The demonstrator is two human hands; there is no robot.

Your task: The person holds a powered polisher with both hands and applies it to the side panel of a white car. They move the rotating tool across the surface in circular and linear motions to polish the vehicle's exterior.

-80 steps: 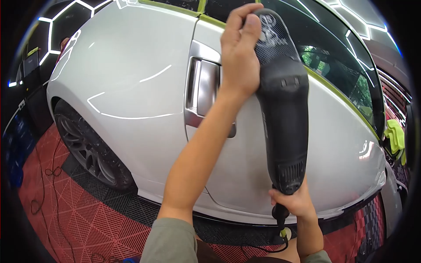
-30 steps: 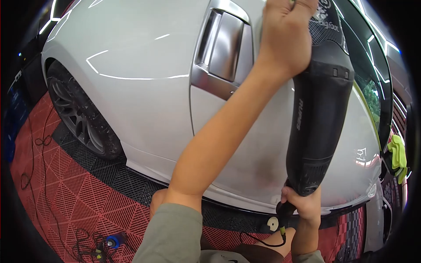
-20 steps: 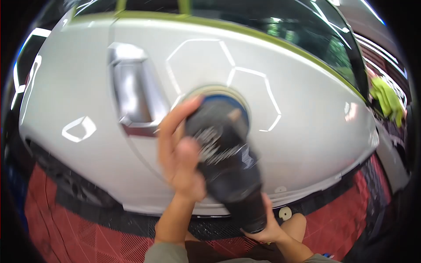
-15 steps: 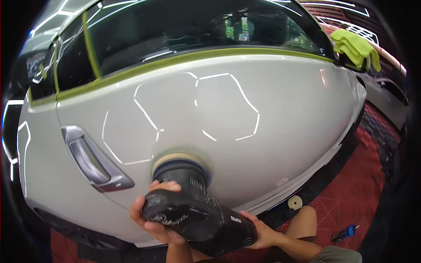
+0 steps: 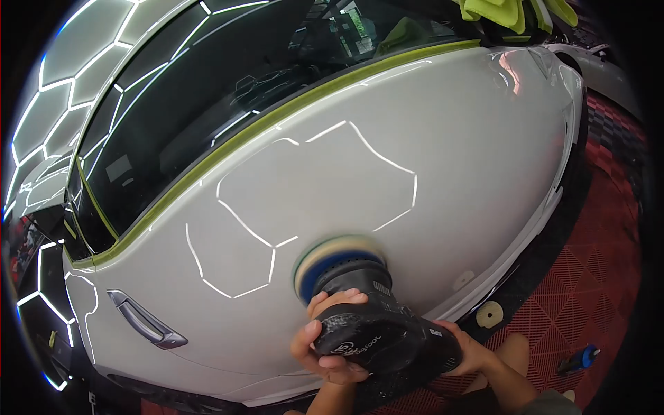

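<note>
A black polisher point(image 5: 377, 332) has its round pad point(image 5: 339, 259), cream and blue at the edge, against the pale car door point(image 5: 332, 187). The pad's rim is blurred. My left hand point(image 5: 332, 339) is wrapped round the polisher's head, fingers over its top and side. My right hand point(image 5: 470, 349) grips the rear of the polisher's body at the lower right. Green masking tape point(image 5: 290, 104) runs along the base of the dark window. The silver door handle point(image 5: 145, 321) is at the lower left.
A lime green cloth point(image 5: 501, 14) hangs over the side mirror. On the red tiled floor point(image 5: 553, 304) lie a round cream pad point(image 5: 490, 315) and a blue-and-black object point(image 5: 579, 360). Another car point(image 5: 609, 76) stands at the upper right.
The polisher and both hands have moved right along the door, away from the handle. The view has tilted and shifted, and more ceiling light reflections show at the left.
</note>
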